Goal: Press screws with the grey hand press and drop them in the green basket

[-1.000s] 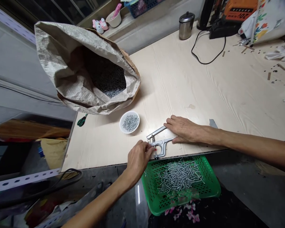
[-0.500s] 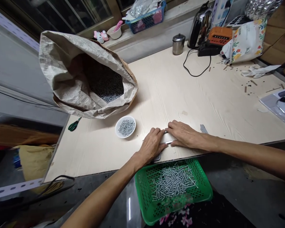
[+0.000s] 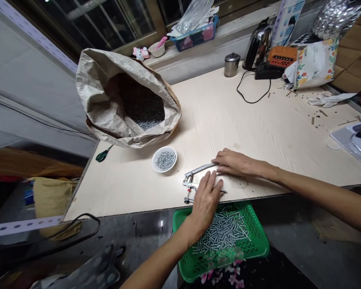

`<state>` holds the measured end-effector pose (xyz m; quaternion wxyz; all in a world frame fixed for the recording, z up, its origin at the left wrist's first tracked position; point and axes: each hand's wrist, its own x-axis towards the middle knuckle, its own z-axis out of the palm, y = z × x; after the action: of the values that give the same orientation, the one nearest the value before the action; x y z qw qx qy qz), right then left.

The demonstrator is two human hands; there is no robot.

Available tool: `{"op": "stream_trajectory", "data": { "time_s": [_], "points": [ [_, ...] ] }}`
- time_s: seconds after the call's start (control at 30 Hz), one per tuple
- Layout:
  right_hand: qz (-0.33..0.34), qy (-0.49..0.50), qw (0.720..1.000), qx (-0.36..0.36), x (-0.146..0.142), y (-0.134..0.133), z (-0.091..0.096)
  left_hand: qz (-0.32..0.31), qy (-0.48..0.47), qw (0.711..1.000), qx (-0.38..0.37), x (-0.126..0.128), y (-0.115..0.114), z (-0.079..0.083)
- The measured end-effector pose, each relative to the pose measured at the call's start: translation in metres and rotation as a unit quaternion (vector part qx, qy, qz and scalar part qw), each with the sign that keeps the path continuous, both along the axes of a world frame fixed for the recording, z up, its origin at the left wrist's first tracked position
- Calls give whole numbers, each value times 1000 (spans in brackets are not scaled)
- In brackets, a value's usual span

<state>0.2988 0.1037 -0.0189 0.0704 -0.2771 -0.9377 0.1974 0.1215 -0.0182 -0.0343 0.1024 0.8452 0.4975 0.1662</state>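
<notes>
A metal plier-like hand press point(image 3: 193, 178) with a spring lies near the front edge of the pale wooden table point(image 3: 258, 120). My left hand point(image 3: 206, 198) lies flat over its lower handle, fingers stretched out. Resting on the tip of the upper handle is my right hand point(image 3: 235, 162), palm down, fingers extended. A small white dish point(image 3: 164, 159) of tiny metal springs sits just left of the tool. Below the table edge a green perforated basket point(image 3: 246, 249) holds several similar springs.
A large open paper sack point(image 3: 108, 112) of small metal parts stands at the table's back left, green-handled scissors point(image 3: 104, 154) beside it. A kettle point(image 3: 258, 43), steel canister point(image 3: 231, 64), black cable point(image 3: 252, 90) and orange box point(image 3: 281, 56) are at the back. Scraps litter the right side.
The view shifted left. My left hand went from the tool's jaw end, over the tool next to the right hand, to lying flat across its lower handle. The right hand stayed on the upper handle.
</notes>
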Motion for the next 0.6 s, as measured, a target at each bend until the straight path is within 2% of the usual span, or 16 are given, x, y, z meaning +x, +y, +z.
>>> {"op": "stream_trajectory", "data": {
  "time_s": [0.13, 0.23, 0.27, 0.33, 0.4, 0.43, 0.5, 0.6],
  "points": [
    [-53, 7, 995, 82, -15, 11, -10, 26, -51, 998, -22, 15, -14, -11],
    [-58, -6, 990, 132, -25, 15, -16, 25, -74, 997, -19, 13, -16, -5],
    [-59, -12, 988, 144, -26, 15, -17, 44, -71, 996, -3, 9, -17, 0],
    [-63, -18, 985, 162, -26, 14, -20, 131, -34, 990, 26, -5, -19, 12],
    [-67, -17, 983, 169, -25, 13, -23, 244, 40, 969, 18, -23, -18, 25],
    [-68, -15, 983, 170, -25, 13, -26, 285, 78, 955, -10, -32, -16, 31],
    [-70, -14, 982, 175, -26, 15, -30, 323, 123, 932, -112, -49, -7, 37],
    [-72, -10, 980, 184, -33, 21, -33, 311, 121, 895, -294, -66, 13, 41]
  ]
}}
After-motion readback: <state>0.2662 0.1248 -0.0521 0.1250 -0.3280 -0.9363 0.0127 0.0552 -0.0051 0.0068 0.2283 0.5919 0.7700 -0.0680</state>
